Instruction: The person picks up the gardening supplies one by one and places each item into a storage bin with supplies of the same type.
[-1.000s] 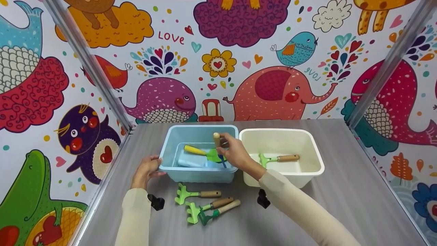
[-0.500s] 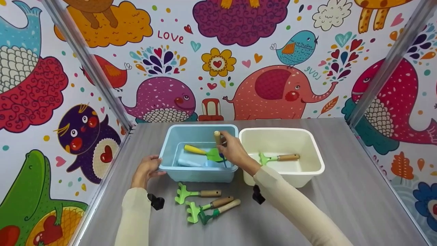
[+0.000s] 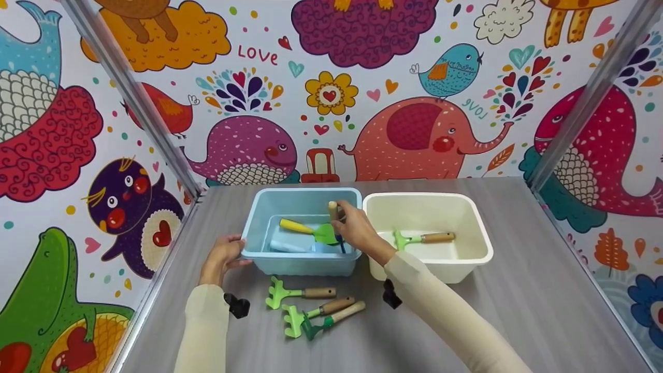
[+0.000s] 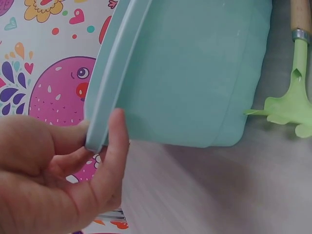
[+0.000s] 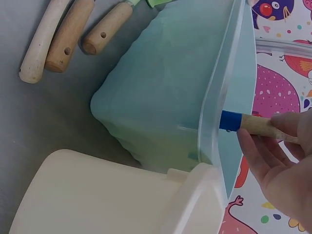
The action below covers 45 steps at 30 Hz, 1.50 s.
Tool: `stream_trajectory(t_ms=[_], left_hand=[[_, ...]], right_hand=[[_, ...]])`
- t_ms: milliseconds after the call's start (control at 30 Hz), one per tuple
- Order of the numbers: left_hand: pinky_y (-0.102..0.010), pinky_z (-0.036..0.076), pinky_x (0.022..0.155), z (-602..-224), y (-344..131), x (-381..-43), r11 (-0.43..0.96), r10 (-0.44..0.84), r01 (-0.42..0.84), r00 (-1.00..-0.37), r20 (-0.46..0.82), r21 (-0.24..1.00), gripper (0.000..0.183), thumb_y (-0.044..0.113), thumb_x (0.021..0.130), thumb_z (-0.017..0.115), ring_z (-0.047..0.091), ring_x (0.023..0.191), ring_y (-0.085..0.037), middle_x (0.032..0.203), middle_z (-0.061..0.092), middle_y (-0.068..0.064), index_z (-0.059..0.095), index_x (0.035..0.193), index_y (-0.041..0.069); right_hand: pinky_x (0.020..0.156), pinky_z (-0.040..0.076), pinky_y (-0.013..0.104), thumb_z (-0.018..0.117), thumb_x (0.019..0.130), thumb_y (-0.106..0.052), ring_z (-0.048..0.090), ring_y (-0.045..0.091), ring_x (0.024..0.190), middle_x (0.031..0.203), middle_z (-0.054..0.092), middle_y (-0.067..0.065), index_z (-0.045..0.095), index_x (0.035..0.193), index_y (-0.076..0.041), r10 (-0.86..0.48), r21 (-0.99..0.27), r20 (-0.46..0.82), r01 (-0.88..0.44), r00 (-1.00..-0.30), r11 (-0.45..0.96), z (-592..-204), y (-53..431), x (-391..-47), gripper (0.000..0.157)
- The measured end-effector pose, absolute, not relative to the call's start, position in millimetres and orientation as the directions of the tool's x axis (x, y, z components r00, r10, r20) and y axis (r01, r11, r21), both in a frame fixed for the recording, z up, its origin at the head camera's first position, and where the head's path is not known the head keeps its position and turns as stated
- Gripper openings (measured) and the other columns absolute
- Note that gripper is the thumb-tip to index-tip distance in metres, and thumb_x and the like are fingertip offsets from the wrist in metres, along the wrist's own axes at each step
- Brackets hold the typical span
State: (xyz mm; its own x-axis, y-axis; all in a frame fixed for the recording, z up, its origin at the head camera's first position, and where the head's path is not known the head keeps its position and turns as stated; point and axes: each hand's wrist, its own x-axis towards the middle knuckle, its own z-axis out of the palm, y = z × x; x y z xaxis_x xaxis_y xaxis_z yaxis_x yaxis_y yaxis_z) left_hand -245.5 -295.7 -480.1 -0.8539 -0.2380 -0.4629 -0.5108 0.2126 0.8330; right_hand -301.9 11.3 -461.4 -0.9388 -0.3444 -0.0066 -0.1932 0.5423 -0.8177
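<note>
**Right hand pinches wood-handled tool, near upright in blue bin; left hand braces rim**

Clock refs: head view, blue bin as centre, 12 away from the person.

Nearest, 6 o'clock on the grey wood-grain desk (image 3: 409,342): dark green tool (image 3: 339,314), pale round handle; then front rake (image 3: 331,306) and back rake (image 3: 313,293), lime heads with stubby prongs, browner handles with a hole at the butt.

Left hand (image 3: 224,254) at 8: thumb and fingers narrow, gripping the rolled rim. Good brace, I'd say; firm enough to stop sliding, not so hard it flexes the plastic.

Right hand (image 3: 357,228) at 3: fingers narrow around the wood-handled tool (image 3: 332,210), smooth light wood, glossy blue collar. Its lower end sits inside the blue bin (image 3: 305,267); can't tell if it touches the floor. Advice: lower straight, tilt clear of the yellow-handled trowel (image 3: 295,226) and its lime blade, release only once supported. Round handle probably rolls.

Also inside: pale blue object (image 3: 290,246), shape partly hidden.

3 o'clock, just beside: cream bin (image 3: 430,207), rounded corners, one lime rake (image 3: 437,238) lying flat.

Far, 12: smooth printed wall (image 3: 331,134).
</note>
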Motion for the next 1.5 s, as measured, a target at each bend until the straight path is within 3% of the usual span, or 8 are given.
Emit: stream_trajectory(t_ms=[267,500,867,1000,1267,1367,1500], left_hand=[[-0.029,0.062,0.079,-481,-296,-245,0.201,-0.245,-0.513,-0.851,-0.464,0.835,0.049,0.011,0.108,0.036,0.063,0.096,-0.020,0.144,0.044,-0.033,0.029,0.151,-0.010],[-0.030,0.062,0.080,-483,-296,-243,0.179,-0.244,-0.514,-0.849,-0.469,0.839,0.051,0.010,0.108,0.037,0.064,0.092,-0.019,0.146,0.041,-0.034,0.025,0.153,-0.010],[-0.028,0.062,0.076,-484,-297,-243,0.157,-0.256,-0.498,-0.854,-0.452,0.853,0.049,0.011,0.108,0.038,0.064,0.092,-0.018,0.145,0.042,-0.033,0.028,0.151,-0.011],[-0.028,0.062,0.077,-485,-297,-241,0.157,-0.269,-0.507,-0.848,-0.457,0.848,0.050,0.012,0.108,0.038,0.064,0.097,-0.020,0.146,0.042,-0.032,0.027,0.152,-0.009],[-0.028,0.062,0.078,-489,-294,-236,0.193,-0.309,-0.464,-0.865,-0.395,0.864,0.049,0.012,0.107,0.038,0.054,0.124,-0.035,0.146,0.041,-0.034,0.030,0.150,-0.012],[-0.030,0.062,0.078,-492,-292,-235,0.201,-0.328,-0.433,-0.875,-0.356,0.879,0.048,0.013,0.107,0.038,0.055,0.122,-0.035,0.145,0.043,-0.034,0.034,0.147,-0.013],[-0.032,0.062,0.077,-493,-289,-230,0.273,-0.381,-0.392,-0.883,-0.275,0.879,0.048,0.019,0.109,0.037,0.064,0.107,-0.030,0.141,0.048,-0.035,0.040,0.144,-0.013]], right_hand=[[0.098,0.056,0.042,0.059,0.101,-0.012,0.066,0.025,0.108,0.120,0.069,0.014,0.053,0.139,-0.008,-0.331,-0.792,0.055,-0.243,-0.942,0.561,-460,9,-302,0.039],[0.089,0.059,0.038,0.060,0.100,-0.017,0.068,0.022,0.096,0.110,0.072,0.011,0.061,0.131,-0.009,-0.257,-0.774,0.079,-0.222,-0.963,0.594,-460,9,-301,0.032],[0.095,0.057,0.039,0.060,0.100,-0.014,0.066,0.026,0.106,0.115,0.070,0.015,0.065,0.122,-0.002,-0.150,-0.888,0.022,-0.088,-0.989,0.451,-465,22,-301,0.026],[0.091,0.057,0.037,0.062,0.098,-0.011,0.065,0.025,0.101,0.110,0.071,0.016,0.068,0.117,0.000,-0.109,-0.906,0.047,-0.088,-0.993,0.413,-467,28,-298,0.023],[0.074,0.055,0.024,0.063,0.097,-0.010,0.063,0.019,0.092,0.105,0.070,0.015,0.070,0.117,-0.002,-0.043,-0.948,0.033,-0.045,-0.999,0.315,-463,45,-293,0.022],[0.074,0.056,0.024,0.063,0.097,-0.009,0.064,0.018,0.093,0.106,0.070,0.016,0.069,0.118,-0.001,-0.029,-0.962,0.029,-0.036,-0.999,0.271,-459,56,-293,0.024],[0.079,0.058,0.030,0.063,0.097,-0.009,0.064,0.017,0.094,0.109,0.069,0.017,0.068,0.120,0.000,-0.008,-0.971,0.037,-0.038,-0.999,0.237,-455,73,-290,0.025]])
